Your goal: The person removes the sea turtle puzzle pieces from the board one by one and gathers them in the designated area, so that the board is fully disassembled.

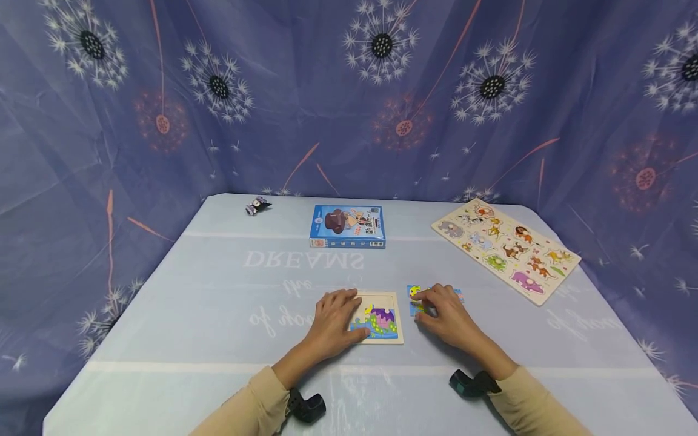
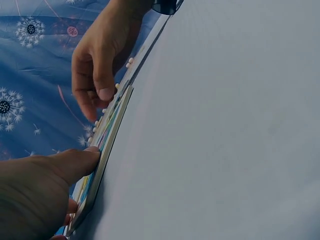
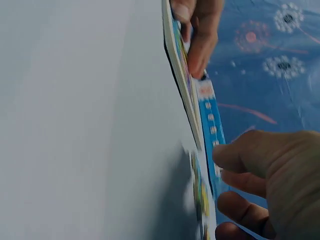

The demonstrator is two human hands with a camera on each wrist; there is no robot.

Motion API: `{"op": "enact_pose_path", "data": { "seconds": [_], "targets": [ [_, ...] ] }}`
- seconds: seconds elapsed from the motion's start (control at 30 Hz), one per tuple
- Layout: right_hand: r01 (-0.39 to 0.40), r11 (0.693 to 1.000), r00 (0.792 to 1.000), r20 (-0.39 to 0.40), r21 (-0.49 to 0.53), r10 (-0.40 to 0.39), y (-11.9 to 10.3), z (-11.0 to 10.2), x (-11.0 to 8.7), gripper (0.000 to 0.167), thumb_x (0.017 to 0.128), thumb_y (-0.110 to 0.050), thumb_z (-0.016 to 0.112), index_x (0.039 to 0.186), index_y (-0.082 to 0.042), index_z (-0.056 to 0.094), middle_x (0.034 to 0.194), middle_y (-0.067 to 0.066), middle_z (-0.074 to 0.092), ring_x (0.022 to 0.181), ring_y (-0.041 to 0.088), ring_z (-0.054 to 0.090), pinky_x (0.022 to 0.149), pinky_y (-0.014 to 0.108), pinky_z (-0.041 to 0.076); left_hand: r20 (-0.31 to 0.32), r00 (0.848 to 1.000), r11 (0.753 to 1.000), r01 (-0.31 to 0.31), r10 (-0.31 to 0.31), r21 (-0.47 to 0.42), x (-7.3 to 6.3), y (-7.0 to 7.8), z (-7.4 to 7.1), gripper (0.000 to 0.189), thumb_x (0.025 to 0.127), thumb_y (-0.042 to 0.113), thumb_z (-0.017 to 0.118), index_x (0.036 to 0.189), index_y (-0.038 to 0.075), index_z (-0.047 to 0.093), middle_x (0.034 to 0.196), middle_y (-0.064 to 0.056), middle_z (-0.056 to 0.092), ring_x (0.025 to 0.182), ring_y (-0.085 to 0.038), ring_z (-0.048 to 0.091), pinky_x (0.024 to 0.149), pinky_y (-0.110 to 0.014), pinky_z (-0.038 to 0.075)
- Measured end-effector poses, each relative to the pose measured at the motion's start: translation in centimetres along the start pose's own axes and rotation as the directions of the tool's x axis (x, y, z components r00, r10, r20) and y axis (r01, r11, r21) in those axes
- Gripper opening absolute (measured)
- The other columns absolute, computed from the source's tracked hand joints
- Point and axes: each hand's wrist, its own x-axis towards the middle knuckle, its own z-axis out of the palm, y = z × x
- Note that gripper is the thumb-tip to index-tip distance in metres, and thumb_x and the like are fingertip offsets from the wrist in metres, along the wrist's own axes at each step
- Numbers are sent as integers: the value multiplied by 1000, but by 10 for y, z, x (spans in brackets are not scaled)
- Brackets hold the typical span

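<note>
In the head view, a small square jigsaw tray (image 1: 399, 315) with a pale wooden frame lies on the table, partly filled with blue, purple and yellow pieces. My left hand (image 1: 334, 324) holds its left side, thumb over the near part and fingers at the far left corner. Right of the tray are several loose jigsaw pieces (image 1: 415, 309), partly hidden under my right hand (image 1: 446, 316). That hand's thumb and fingers hover apart by the pieces; the right wrist view shows a gap between the thumb (image 3: 232, 156) and the pieces (image 3: 198, 187).
A blue boxed set (image 1: 347, 227) lies at the back middle. Angled at the back right is a wooden animal puzzle board (image 1: 504, 248). A small dark figurine (image 1: 257, 206) sits at the back left. Behind the table hangs a dandelion-patterned curtain (image 1: 305, 91).
</note>
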Motion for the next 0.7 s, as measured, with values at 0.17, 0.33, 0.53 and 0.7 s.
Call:
{"op": "enact_pose_path", "data": {
  "seconds": [0.17,0.33,0.53,0.7],
  "targets": [
    [44,999,998,50,-14,-43,-18,10,7,28,76,-18,75,104,-16,68,86,-4,54,83,11,38,74,28,33,10,1000,1000,1,-1,9,0,-1,0,65,78,42,70,129,6,56,140,-10,47,129,-32,39,105,-56,24],
    [92,995,992,84,-29,-89,-34,21,15,29,74,-20,75,102,-17,68,84,-5,53,84,10,38,75,29,34,13,1000,1000,-4,4,23,1,-1,0,64,79,42,70,130,6,55,140,-9,47,129,-32,39,106,-56,24],
    [135,990,987,94,-52,-129,-48,29,22,29,73,-23,76,100,-16,69,85,-4,55,81,9,38,76,30,35,-1,1000,999,-29,29,38,1,-3,0,63,79,42,70,129,6,56,139,-10,47,129,-32,40,106,-56,25],
    [132,989,987,97,-64,-126,-53,34,24,28,73,-22,76,99,-16,70,83,-5,52,81,8,36,74,28,34,1,1000,999,-29,29,29,1,-3,0,62,80,41,69,129,5,56,139,-10,47,129,-32,40,106,-56,24]
  ]
}}
